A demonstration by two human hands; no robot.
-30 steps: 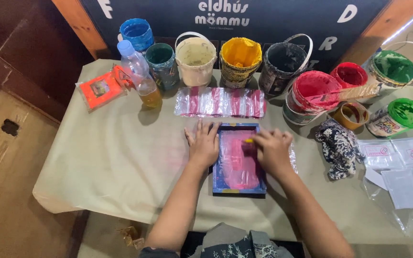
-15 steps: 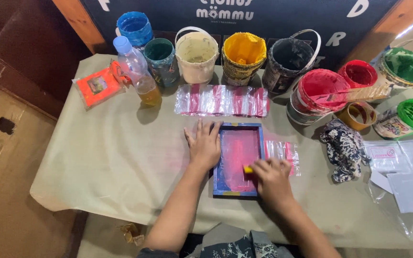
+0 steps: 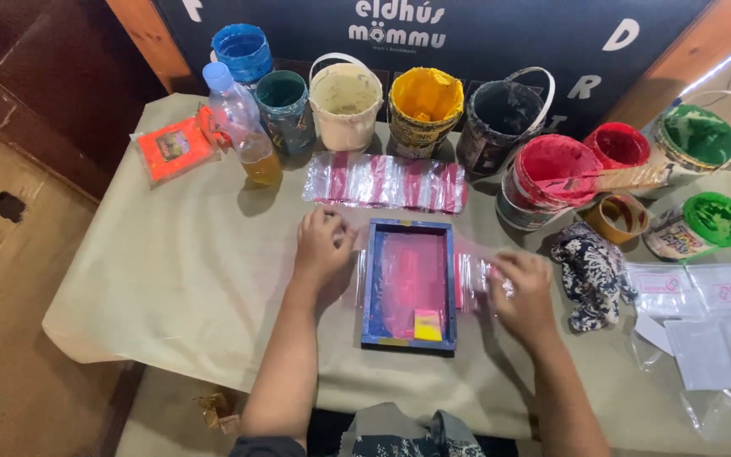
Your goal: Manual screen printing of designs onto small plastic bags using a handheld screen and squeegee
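Observation:
A blue-framed printing screen (image 3: pixel 372 288), its mesh smeared with pink ink, lies flat in the middle of the table. A small yellow scraper (image 3: pixel 427 325) rests inside it at the near right corner, with no hand on it. My left hand (image 3: pixel 321 245) sits just left of the frame's far corner, fingers bent with the tips down on the table. My right hand (image 3: pixel 522 289) is blurred to the right of the frame, its fingers at a clear plastic bag (image 3: pixel 472 278) that sticks out from under the screen.
Paint buckets line the back: blue (image 3: pixel 244 51), cream (image 3: pixel 346 97), yellow (image 3: pixel 425 106), black (image 3: pixel 501 114), red (image 3: pixel 547 173), green (image 3: pixel 697 135). A bottle (image 3: pixel 243 127), pink-printed bags (image 3: pixel 382 182), a patterned cloth (image 3: pixel 590 271) and clear bags (image 3: pixel 695 313) lie around.
My right hand pulled the yellow scraper down the screen, left it at the near end and moved right to the plastic bag. My left hand's fingers curled and shifted off the frame.

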